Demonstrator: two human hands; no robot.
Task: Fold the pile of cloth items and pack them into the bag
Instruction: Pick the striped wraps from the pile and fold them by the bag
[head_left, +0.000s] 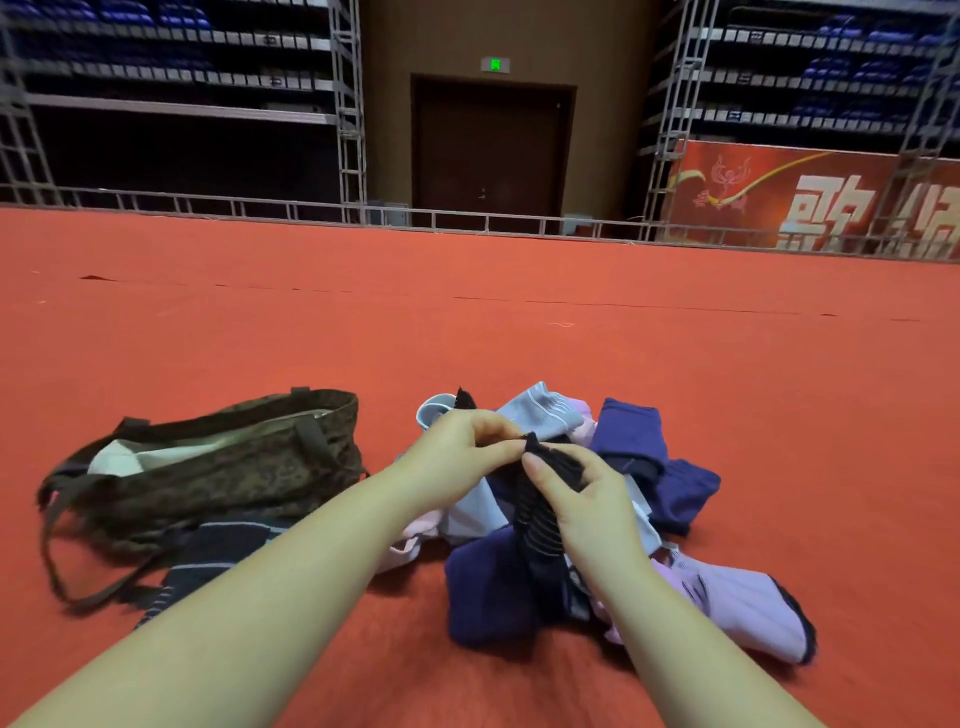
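A pile of small cloth items (649, 467), navy, light blue, lilac and pink, lies on the red carpet in front of me. Over it both hands hold one black ribbed sock (540, 525). My left hand (462, 452) pinches its top edge. My right hand (587, 499) grips it just below, and the rest hangs down over the pile. To the left lies a brown patterned tote bag (223, 467) on its side, mouth open, showing a pale lining. A navy striped cloth (218, 556) lies flat by the bag, partly under my left forearm.
Red carpet (467, 322) stretches far ahead and to both sides. The bag's long strap (78, 571) loops out over the floor at the near left. Metal railings, scaffolding, a dark door and a red banner stand at the far edge.
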